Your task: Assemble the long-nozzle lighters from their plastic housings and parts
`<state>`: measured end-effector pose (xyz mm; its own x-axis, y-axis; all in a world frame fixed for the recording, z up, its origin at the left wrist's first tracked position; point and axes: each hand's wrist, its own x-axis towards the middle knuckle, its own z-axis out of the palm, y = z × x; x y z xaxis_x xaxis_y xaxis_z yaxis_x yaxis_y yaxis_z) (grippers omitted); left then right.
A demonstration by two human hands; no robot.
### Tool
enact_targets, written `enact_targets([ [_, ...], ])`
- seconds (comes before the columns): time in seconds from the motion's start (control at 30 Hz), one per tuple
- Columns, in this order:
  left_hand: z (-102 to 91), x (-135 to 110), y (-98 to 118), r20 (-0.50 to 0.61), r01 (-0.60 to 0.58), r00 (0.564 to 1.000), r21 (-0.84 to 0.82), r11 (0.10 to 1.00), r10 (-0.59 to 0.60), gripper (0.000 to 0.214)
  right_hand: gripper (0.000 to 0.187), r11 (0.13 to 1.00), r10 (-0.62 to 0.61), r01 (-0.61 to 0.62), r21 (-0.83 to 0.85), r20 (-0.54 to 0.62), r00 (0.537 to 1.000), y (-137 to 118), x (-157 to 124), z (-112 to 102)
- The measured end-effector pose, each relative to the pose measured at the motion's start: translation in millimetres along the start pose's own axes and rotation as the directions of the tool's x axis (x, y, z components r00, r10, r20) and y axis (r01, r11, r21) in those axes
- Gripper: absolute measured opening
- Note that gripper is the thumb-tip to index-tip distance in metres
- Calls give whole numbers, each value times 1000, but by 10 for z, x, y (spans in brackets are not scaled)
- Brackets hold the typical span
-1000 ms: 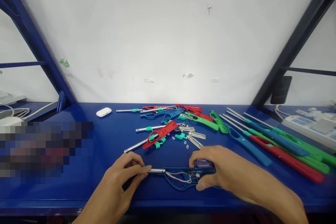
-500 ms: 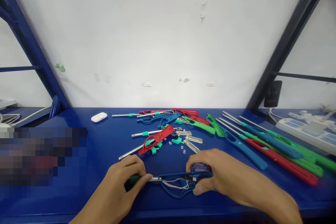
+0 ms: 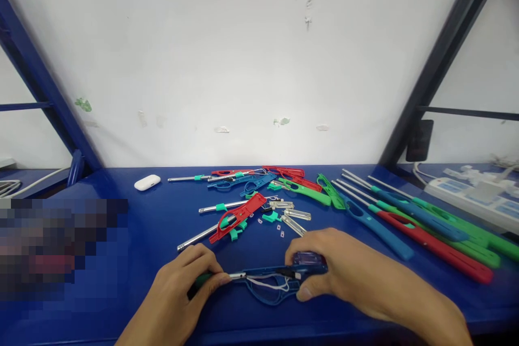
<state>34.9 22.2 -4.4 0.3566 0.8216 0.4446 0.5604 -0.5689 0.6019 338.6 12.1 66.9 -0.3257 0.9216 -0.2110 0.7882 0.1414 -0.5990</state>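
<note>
Low at the front of the table, an opened blue stick lighter lies across between my hands. White wires loop through its trigger opening. My left hand pinches the lighter's metal tube, with a dark green part partly hidden under the fingers. At the other end, my right hand grips the blue handle, thumb below and fingers above. A purplish clear fuel tank shows between the thumb and fingers. Just beyond, a red handle shell rests among loose metal tubes and green pieces.
Whole stick lighters, including a red one, lie at the right. Clear tanks and tiny white bits sit mid-table. A white case is at left, a power strip at right. Blurred blocks cover the left side.
The view has shifted slightly, so most things appear a little further left. Both hands keep the same hold on the blue lighter, and its parts look unchanged.
</note>
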Motion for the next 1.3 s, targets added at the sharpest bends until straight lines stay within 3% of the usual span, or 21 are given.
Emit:
enact_targets([
  [0.27,-10,17,66,3,-2,1000,10,1000,2,26,30,999,-14,13,-41,-15,1000,37,27,8],
  [0.7,-37,-19,83,-1,-14,1000,79,997,14,22,37,996,-33,32,-78,-4,999,36,-3,-27],
  [0.93,-77,-19,177,54,-4,999,114,993,-2,11,14,986,-126,121,-116,-35,991,28,34,-48],
  [1.0,-88,-48,193,46,1,999,142,990,-8,16,11,985,-130,128,-117,-14,991,34,56,-37],
  [1.17,-179,-136,201,87,-4,996,226,974,-17,34,11,992,-110,110,-68,5,994,78,89,-16],
  [1.3,-264,-174,142,120,17,991,285,958,-53,33,12,994,-101,101,-52,6,995,100,108,-12],
])
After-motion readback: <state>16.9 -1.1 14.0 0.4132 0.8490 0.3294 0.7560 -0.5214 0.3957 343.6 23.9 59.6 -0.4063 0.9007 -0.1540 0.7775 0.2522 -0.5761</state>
